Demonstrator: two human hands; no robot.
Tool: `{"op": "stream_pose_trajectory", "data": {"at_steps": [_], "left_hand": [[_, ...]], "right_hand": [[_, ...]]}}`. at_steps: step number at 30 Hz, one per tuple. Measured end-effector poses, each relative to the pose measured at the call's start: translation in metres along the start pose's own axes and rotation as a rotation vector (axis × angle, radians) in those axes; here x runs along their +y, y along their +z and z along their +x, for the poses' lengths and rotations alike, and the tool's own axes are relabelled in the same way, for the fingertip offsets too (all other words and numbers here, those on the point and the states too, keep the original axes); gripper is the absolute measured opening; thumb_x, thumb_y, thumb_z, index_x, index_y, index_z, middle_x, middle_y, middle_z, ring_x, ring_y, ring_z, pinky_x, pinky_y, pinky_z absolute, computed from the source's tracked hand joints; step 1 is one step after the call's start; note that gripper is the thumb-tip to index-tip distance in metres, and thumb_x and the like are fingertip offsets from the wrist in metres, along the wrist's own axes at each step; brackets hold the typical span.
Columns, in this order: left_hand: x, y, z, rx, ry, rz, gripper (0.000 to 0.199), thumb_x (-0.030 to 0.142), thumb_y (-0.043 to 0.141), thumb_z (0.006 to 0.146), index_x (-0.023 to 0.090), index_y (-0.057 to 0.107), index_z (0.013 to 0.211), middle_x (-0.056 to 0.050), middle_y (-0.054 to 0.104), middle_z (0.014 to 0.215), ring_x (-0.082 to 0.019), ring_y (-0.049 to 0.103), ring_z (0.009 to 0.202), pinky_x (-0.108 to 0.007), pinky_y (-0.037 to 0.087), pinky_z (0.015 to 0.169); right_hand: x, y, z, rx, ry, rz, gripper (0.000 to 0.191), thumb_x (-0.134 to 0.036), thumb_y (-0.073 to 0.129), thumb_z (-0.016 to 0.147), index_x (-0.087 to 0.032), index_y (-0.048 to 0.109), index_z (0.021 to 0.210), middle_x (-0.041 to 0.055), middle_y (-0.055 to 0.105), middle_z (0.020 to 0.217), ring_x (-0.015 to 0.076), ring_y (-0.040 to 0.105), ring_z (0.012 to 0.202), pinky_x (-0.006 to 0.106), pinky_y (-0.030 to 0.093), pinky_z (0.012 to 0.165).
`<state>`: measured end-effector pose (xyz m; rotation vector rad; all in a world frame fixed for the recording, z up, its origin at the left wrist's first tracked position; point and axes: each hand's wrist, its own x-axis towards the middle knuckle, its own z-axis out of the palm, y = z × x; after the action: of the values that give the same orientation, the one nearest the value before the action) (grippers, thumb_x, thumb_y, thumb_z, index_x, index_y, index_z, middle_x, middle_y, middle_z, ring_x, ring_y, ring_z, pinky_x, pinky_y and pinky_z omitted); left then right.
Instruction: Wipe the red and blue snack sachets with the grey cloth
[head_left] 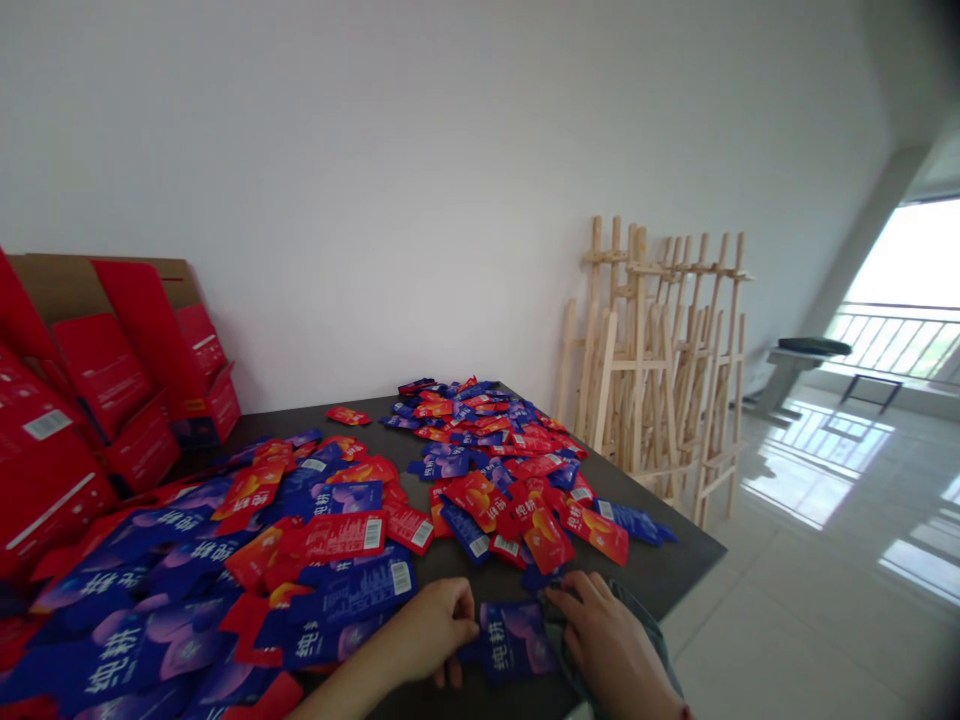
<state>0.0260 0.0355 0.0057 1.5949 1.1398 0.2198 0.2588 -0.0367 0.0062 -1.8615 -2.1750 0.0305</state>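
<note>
Blue packet (512, 642): one flat foil snack packet lying on the dark tabletop (660, 560), near the table's front edge, between the two hands.
Left hand (427, 635): on the viewer's left of the packet, fingers curled and close together, their tips at or just against its left edge; whether they grip it cannot be told.
Right hand (600, 630): at the packet's upper right corner, fingers narrowly curled and bent downward, over a crumpled grey-green cloth (570, 640); any hold on the packet cannot be told.
Writing: large white Chinese characters on the blue packet and many others, too angled to read with certainty; no brand can be made out.
Barcodes: three show clearly on packets (373, 533) left of the hands, and one on a red cardboard display box (46, 425).
Packets: two loose heaps of red and blue packets, too many to count: one large heap (150, 620) at left, one (480, 450) farther along the table.
Display boxes: about three, red and brown cardboard (142, 380), standing at the table's left end.
Easels: several wooden ones (645, 370) lean together beyond the table, against the white wall (375, 170).
</note>
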Motion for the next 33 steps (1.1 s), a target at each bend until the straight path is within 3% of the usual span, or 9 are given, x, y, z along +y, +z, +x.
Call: {"op": "stream_pose_trajectory", "data": {"at_steps": [4, 6, 10, 15, 17, 21, 24, 30, 33], "left_hand": [[0.009, 0.001, -0.002, 0.076, -0.034, -0.015, 0.002, 0.024, 0.036, 0.092, 0.023, 0.035, 0.09, 0.005, 0.06, 0.062, -0.011, 0.057, 0.039, -0.016, 0.03, 0.037], [0.014, 0.001, -0.005, 0.149, 0.044, 0.075, 0.003, 0.023, 0.032, 0.093, 0.023, 0.035, 0.092, 0.004, 0.061, 0.064, -0.012, 0.056, 0.04, -0.018, 0.03, 0.038], [0.021, 0.001, -0.016, 0.27, 0.4, 0.524, 0.007, 0.02, 0.038, 0.093, 0.023, 0.044, 0.09, 0.0, 0.065, 0.08, -0.016, 0.065, 0.07, -0.023, 0.042, 0.06], [0.02, -0.002, -0.025, 0.24, 0.796, 0.863, 0.015, 0.012, 0.041, 0.093, 0.022, 0.052, 0.091, -0.002, 0.063, 0.101, -0.016, 0.059, 0.089, -0.027, 0.041, 0.081], [0.02, -0.004, -0.025, 0.222, 0.799, 0.797, 0.013, 0.011, 0.045, 0.091, 0.022, 0.052, 0.089, -0.001, 0.063, 0.098, -0.015, 0.058, 0.087, -0.025, 0.041, 0.079], [0.02, -0.004, -0.02, 0.241, 0.542, 0.465, 0.021, 0.008, 0.051, 0.08, 0.022, 0.051, 0.096, 0.004, 0.06, 0.088, -0.012, 0.057, 0.078, -0.021, 0.041, 0.068], [0.018, -0.002, -0.016, 0.185, 0.492, 0.382, 0.029, 0.006, 0.051, 0.076, 0.023, 0.055, 0.099, 0.004, 0.062, 0.092, -0.012, 0.058, 0.082, -0.021, 0.043, 0.073], [0.016, 0.001, -0.017, 0.32, 0.686, 0.811, 0.023, 0.002, 0.047, 0.084, 0.021, 0.058, 0.094, -0.002, 0.061, 0.101, -0.017, 0.054, 0.094, -0.028, 0.041, 0.081], [0.016, 0.002, -0.019, 0.337, 0.751, 1.019, 0.011, 0.012, 0.051, 0.09, 0.021, 0.057, 0.091, 0.0, 0.061, 0.098, -0.018, 0.054, 0.09, -0.031, 0.04, 0.081]], "right_hand": [[0.024, 0.0, -0.006, 0.038, 0.042, -0.022, 0.042, -0.006, 0.046, 0.075, -0.021, 0.066, 0.109, 0.0089, 0.06, 0.106, 0.0243, 0.055, 0.1, 0.035, 0.043, 0.087], [0.03, -0.004, -0.006, 0.058, 0.069, 0.017, 0.037, -0.007, 0.045, 0.076, -0.02, 0.064, 0.105, 0.0086, 0.061, 0.104, 0.0236, 0.056, 0.101, 0.035, 0.043, 0.088], [0.026, -0.022, -0.003, 0.145, 0.094, 0.142, 0.03, -0.011, 0.044, 0.077, -0.022, 0.056, 0.103, 0.0067, 0.061, 0.105, 0.0207, 0.057, 0.1, 0.032, 0.044, 0.087], [0.01, -0.039, 0.005, 0.281, 0.074, 0.163, 0.031, -0.013, 0.042, 0.077, -0.023, 0.053, 0.104, 0.0067, 0.06, 0.107, 0.0219, 0.056, 0.103, 0.034, 0.044, 0.088], [0.004, -0.04, 0.008, 0.281, 0.054, 0.169, 0.031, -0.012, 0.042, 0.077, -0.023, 0.052, 0.103, 0.0069, 0.06, 0.107, 0.0224, 0.055, 0.104, 0.035, 0.043, 0.089], [-0.006, -0.034, 0.01, 0.238, 0.013, 0.196, 0.032, -0.009, 0.043, 0.075, -0.024, 0.053, 0.102, 0.0068, 0.058, 0.11, 0.0223, 0.054, 0.106, 0.034, 0.042, 0.091], [-0.005, -0.032, 0.009, 0.22, 0.018, 0.216, 0.031, -0.009, 0.043, 0.076, -0.023, 0.054, 0.102, 0.0065, 0.058, 0.11, 0.0216, 0.053, 0.106, 0.033, 0.042, 0.091], [0.009, -0.05, 0.011, 0.297, 0.035, 0.185, 0.029, -0.009, 0.042, 0.077, -0.022, 0.053, 0.1, 0.0076, 0.057, 0.109, 0.0219, 0.052, 0.106, 0.035, 0.041, 0.092], [-0.003, -0.055, 0.016, 0.29, 0.04, 0.157, 0.029, -0.009, 0.044, 0.076, -0.021, 0.055, 0.1, 0.0083, 0.057, 0.111, 0.023, 0.051, 0.106, 0.035, 0.04, 0.092]]}}
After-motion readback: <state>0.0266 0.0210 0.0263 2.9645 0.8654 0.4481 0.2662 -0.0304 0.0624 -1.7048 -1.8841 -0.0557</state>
